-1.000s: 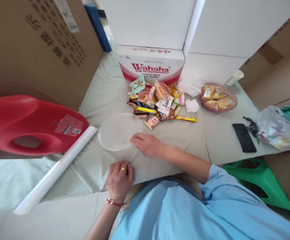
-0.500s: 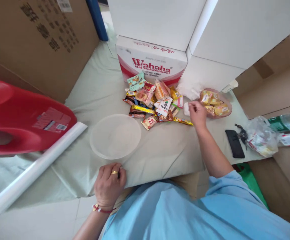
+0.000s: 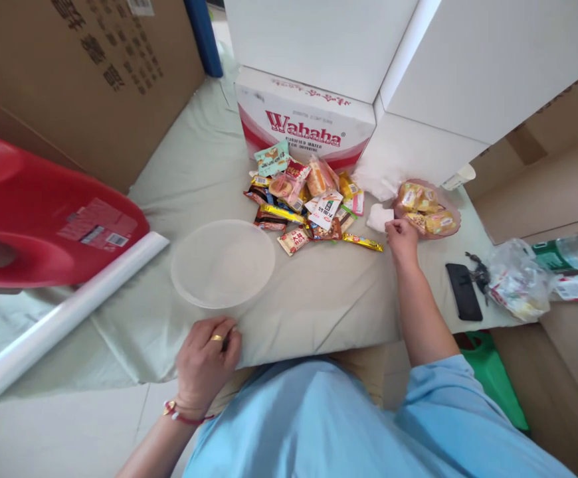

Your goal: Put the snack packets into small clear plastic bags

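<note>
My left hand (image 3: 208,362) rests with curled fingers at the front edge of the cloth-covered table, just below a round translucent lid (image 3: 223,264). Whether anything lies inside those fingers is hidden. My right hand (image 3: 402,240) is closed at the fingertips by the lower right corner of a small white tissue-like piece (image 3: 379,216). I cannot make out what, if anything, the fingertips pinch. Just beyond that hand stands a pinkish clear bowl (image 3: 456,211) with several yellow snack packets (image 3: 438,222) in it. A pile of wrapped snacks (image 3: 309,199) lies to its left.
A white Wahaba-style carton marked Wahaha (image 3: 313,126) stands behind the snacks. On the left are a red jug (image 3: 70,219), a white roll (image 3: 80,315) and a cardboard box (image 3: 94,79). A phone (image 3: 463,292), keys, a plastic bag (image 3: 521,282) and bottles lie right.
My right hand has drawn back slightly to the right and toward me, uncovering more of the white piece. My left hand keeps its place by the lid. The view has shifted a little.
</note>
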Tool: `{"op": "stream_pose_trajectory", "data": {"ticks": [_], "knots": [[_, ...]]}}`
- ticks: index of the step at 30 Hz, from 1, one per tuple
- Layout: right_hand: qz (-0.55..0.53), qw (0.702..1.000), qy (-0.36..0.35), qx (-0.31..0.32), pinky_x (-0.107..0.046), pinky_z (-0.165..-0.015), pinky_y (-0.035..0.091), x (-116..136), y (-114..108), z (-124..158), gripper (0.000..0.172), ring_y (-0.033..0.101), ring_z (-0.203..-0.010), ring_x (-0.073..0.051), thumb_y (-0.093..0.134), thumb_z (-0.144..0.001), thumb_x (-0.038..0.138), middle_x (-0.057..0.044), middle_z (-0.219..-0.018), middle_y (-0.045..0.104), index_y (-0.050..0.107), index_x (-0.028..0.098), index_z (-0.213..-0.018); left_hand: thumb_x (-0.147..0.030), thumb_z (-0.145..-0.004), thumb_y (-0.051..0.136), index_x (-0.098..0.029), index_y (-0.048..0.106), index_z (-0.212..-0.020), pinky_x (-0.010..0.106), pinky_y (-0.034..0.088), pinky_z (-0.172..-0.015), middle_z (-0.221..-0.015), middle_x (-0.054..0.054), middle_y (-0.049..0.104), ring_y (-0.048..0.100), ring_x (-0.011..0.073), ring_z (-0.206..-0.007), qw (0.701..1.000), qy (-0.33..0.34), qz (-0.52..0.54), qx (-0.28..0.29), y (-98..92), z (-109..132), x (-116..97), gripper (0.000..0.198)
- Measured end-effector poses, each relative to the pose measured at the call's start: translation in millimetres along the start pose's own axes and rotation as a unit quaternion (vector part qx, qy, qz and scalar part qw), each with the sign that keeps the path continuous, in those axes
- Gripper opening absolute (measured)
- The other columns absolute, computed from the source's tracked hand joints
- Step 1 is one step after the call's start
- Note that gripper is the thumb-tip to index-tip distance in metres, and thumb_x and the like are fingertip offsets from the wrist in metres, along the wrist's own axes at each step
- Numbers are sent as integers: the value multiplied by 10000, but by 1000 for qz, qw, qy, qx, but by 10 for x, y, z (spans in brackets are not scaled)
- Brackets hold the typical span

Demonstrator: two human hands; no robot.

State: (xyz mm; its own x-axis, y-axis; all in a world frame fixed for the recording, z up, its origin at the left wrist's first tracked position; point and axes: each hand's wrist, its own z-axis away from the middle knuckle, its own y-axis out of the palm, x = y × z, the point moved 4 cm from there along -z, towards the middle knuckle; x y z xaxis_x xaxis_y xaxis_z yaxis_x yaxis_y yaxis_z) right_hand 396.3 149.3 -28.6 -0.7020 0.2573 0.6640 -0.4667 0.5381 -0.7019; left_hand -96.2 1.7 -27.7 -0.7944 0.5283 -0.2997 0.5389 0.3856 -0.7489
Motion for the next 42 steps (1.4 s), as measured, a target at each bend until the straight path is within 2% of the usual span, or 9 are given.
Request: {"op": "stream_pose_trajectory", "data": {"ticks": [6, 12, 18, 21, 25, 30, 34, 37, 42], "knots": [[4, 1000, -18, -18, -350, -809, 501, 26, -222, -29, 173, 629, -793, -207, 526, -908, 340, -62, -856, 695, 617, 194, -907, -47, -935, 622, -195, 653, -1043, 298, 561, -778, -971, 69, 703, 665, 187, -861, 987, 14, 150, 57, 64, -94, -390, 186], [-4, 999, 11, 52, -387, -913, 487, 274, 106, -279, 165, 632, -927, -253, 761, -751, 285, -78, -907, 708, 621, 217, -804, -86, -971, 576, -198, 659, -1045, 272, 562, -767, -968, 62, 715, 673, 170, -873, 972, 30, 214, 95, 243, -292, -693, 158], [-126, 984, 99, 73, -266, -594, 455, 350, 148, -232, 215, 541, -637, -155, 661, -876, 367, 9, -734, 607, 505, 245, -792, -108, -976, 568, -212, 683, -1034, 241, 552, -754, -956, 40, 726, 687, 144, -855, 954, -29, 273, 120, 245, -274, -730, 165], [-306, 933, 157, 103, -177, -457, 333, 374, 31, -25, 296, 448, -514, -82, 727, -849, 399, 70, -689, 545, 473, 249, -835, -157, -1000, 556, -220, 701, -1022, 229, 542, -713, -940, 30, 724, 694, 131, -825, 930, -111, 323, 139, 306, -232, -716, 160], [-540, 795, 246, 127, -117, -379, 268, 475, -38, 399, 388, 383, -440, -28, 854, -724, 278, 118, -633, 490, 487, 240, -843, -261, -1021, 538, -218, 727, -974, 248, 529, -674, -898, 31, 712, 676, 137, -767, 887, -195, 384, 168, 499, -366, -792, 199], [-610, 728, 270, 161, -95, -342, 267, 689, 39, 1015, 369, 354, -398, -14, 853, -715, 265, 127, -609, 489, 511, 240, -850, -353, -994, 605, -215, 725, -1035, 249, 526, -701, -983, 55, 681, 659, 146, -835, 862, -222, 436, 134, 718, -833, -1056, 187], [-614, 703, 292, 207, -104, -322, 244, 825, 137, 1467, 357, 309, -374, -16, 860, -687, 293, 130, -576, 467, 579, 236, -901, -385, -862, 785, -215, 696, -1132, 254, 511, -690, -1060, 60, 655, 638, 156, -851, 853, -237, 454, 98, 875, -1089, -1203, 331], [-606, 695, 299, 245, -110, -329, 236, 863, 131, 1664, 330, 310, -388, -21, 848, -698, 314, 107, -591, 509, 580, 230, -872, -346, -885, 734, -205, 735, -984, 274, 484, -709, -931, 44, 693, 630, 156, -791, 845, -234, 465, 121, 980, -1109, -1193, 172], [-583, 739, 282, 184, -136, -326, 183, 700, -118, 1468, 307, 240, -382, -21, 823, -667, 305, 98, -581, 497, 543, 231, -767, -465, -816, 774, -191, 724, -832, 282, 472, -681, -777, 21, 708, 605, 154, -702, 761, -357, 529, 120, 1060, -925, -909, 280]]}}
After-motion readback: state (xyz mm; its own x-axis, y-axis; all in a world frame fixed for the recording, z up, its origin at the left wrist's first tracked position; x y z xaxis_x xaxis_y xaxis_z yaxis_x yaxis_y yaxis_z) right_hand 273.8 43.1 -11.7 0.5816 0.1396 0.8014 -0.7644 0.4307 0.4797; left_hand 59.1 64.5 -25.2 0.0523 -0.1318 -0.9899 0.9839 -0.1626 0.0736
